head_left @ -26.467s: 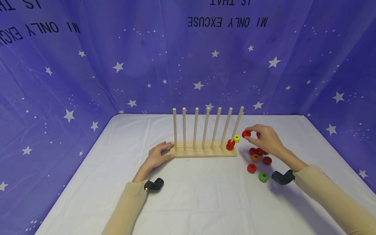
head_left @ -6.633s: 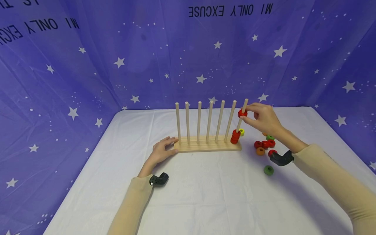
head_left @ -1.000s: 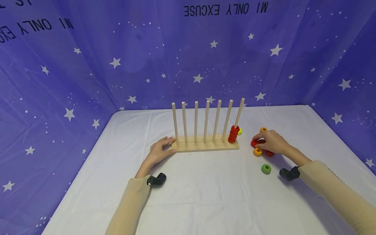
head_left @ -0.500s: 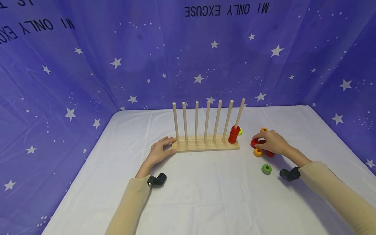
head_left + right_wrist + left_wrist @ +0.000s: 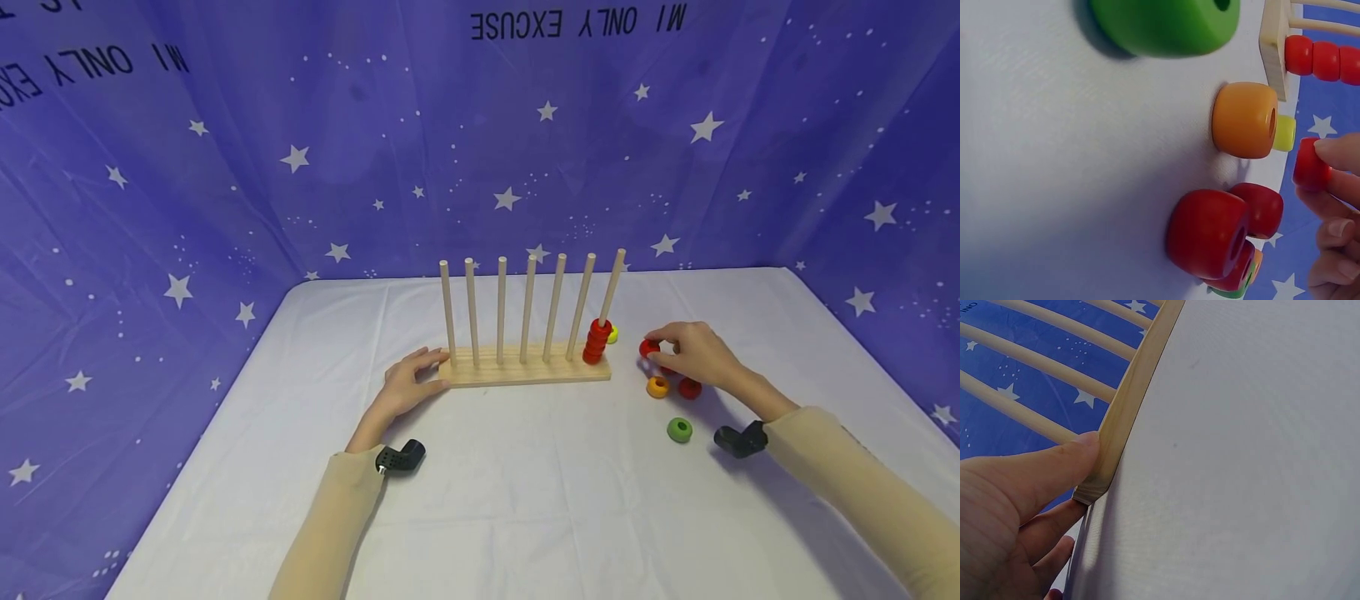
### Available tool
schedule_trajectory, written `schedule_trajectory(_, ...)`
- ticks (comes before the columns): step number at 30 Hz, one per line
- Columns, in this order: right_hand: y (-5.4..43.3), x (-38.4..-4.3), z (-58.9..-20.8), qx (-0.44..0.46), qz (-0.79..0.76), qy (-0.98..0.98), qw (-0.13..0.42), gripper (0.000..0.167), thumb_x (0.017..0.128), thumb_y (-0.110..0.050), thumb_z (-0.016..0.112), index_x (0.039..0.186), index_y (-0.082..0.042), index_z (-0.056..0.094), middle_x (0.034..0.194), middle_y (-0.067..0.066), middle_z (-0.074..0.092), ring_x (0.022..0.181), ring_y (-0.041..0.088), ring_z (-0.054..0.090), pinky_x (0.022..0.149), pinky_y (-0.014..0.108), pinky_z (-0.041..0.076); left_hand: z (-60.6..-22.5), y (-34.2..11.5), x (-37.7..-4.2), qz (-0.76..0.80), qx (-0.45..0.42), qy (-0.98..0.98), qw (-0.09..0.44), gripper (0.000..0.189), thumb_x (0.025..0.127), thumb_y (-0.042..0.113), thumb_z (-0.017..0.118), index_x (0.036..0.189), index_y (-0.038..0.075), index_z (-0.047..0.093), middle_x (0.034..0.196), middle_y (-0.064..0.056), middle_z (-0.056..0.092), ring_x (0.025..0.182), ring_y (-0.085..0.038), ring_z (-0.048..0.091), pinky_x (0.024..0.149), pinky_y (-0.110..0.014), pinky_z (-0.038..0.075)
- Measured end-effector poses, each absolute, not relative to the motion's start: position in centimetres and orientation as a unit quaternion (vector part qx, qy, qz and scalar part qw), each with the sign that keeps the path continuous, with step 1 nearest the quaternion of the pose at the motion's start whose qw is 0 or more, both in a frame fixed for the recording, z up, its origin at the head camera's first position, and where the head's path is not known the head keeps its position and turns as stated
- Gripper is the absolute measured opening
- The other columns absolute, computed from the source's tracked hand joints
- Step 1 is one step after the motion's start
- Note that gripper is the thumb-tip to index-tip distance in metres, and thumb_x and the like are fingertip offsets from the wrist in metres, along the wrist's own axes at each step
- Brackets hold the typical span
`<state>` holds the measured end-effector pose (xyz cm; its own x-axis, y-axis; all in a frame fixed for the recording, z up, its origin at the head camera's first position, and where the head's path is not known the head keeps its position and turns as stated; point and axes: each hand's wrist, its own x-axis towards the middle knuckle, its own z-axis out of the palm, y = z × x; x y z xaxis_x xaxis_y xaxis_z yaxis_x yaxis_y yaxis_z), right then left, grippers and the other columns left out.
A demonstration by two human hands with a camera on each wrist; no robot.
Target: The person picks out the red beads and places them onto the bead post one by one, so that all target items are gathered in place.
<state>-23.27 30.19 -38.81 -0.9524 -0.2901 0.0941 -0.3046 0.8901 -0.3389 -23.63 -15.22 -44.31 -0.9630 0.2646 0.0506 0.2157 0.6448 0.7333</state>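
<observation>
A wooden peg rack [image 5: 525,375] with a row of upright pegs stands on the table. My left hand [image 5: 408,386] grips the left end of its base; in the left wrist view the thumb [image 5: 1079,453] lies along the base's edge. Several red beads [image 5: 597,342] are stacked on the rightmost peg. My right hand [image 5: 699,354] pinches a red bead [image 5: 1311,165] between thumb and fingers, just above the loose beads. Below it lie an orange bead [image 5: 657,387] and a red bead [image 5: 690,388]; other beads are partly hidden by the hand.
A green bead [image 5: 680,430] lies nearest the person on the right. Behind the rack's right end sits a yellow bead [image 5: 612,334]. White cloth [image 5: 510,500] covers the table, and a purple star-patterned curtain [image 5: 420,150] surrounds it.
My right hand has lifted a red bead slightly off the table. Since the oldest frame, the red stack on the rightmost peg has grown taller. The left hand stays at the rack's end.
</observation>
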Motion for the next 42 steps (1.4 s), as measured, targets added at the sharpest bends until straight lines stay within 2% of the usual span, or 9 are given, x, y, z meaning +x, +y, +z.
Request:
schedule_trajectory(2, 30.1, -23.3, -38.7, 0.155, 0.178, -0.971, 0.027, 0.034, 0.080, -0.015, 0.068, 0.111, 0.001, 0.067, 0.086, 0.014, 0.067, 0.057, 0.014, 0.042, 0.045, 0.021, 0.034, -44.3, -15.2, -23.6, 0.400, 0.133, 0.906, 0.029, 0.050, 0.082, 0.022, 0.070, 0.129, 0.011, 0.056, 0.142, -0.012, 0.048, 0.141, -0.035, 0.031, 0.109, -0.061, 0.014)
schedule_trajectory(9, 30.0, -23.3, -38.3, 0.182, 0.175, -0.962, 0.101, 0.029, 0.078, -0.016, 0.072, 0.104, -0.001, 0.070, 0.092, 0.017, 0.071, 0.056, 0.010, 0.043, 0.052, 0.020, 0.038, -44.3, -15.2, -23.6, 0.404, 0.133, 0.905, 0.030, 0.050, 0.082, 0.022, 0.070, 0.129, 0.011, 0.056, 0.142, -0.013, 0.048, 0.141, -0.035, 0.031, 0.109, -0.061, 0.013)
schedule_trajectory(14, 29.8, -23.0, -37.5, 0.209, 0.175, -0.951, 0.145, 0.026, 0.077, -0.012, 0.073, 0.101, -0.002, 0.071, 0.088, 0.014, 0.071, 0.054, 0.008, 0.041, 0.050, 0.019, 0.036, -44.3, -15.2, -23.7, 0.402, 0.133, 0.906, 0.027, 0.050, 0.082, 0.022, 0.070, 0.129, 0.011, 0.057, 0.142, -0.013, 0.049, 0.141, -0.035, 0.031, 0.109, -0.061, 0.013)
schedule_trajectory(32, 29.3, -22.9, -35.8, 0.237, 0.181, -0.930, 0.215, 0.028, 0.075, -0.008, 0.074, 0.102, -0.001, 0.071, 0.086, 0.014, 0.070, 0.052, 0.003, 0.035, 0.043, 0.019, 0.030, -44.7, -15.3, -23.6, 0.401, 0.137, 0.905, 0.025, 0.049, 0.082, 0.022, 0.070, 0.128, 0.011, 0.057, 0.141, -0.012, 0.050, 0.140, -0.036, 0.032, 0.108, -0.062, 0.014)
schedule_trajectory(42, 28.8, -22.9, -33.9, 0.254, 0.178, -0.917, 0.250, 0.031, 0.072, -0.005, 0.076, 0.101, 0.000, 0.070, 0.081, 0.013, 0.068, 0.053, 0.002, 0.032, 0.045, 0.019, 0.029, -44.5, -15.3, -23.8, 0.398, 0.134, 0.907, 0.023, 0.050, 0.082, 0.022, 0.070, 0.128, 0.012, 0.057, 0.141, -0.012, 0.049, 0.140, -0.035, 0.032, 0.109, -0.060, 0.014)
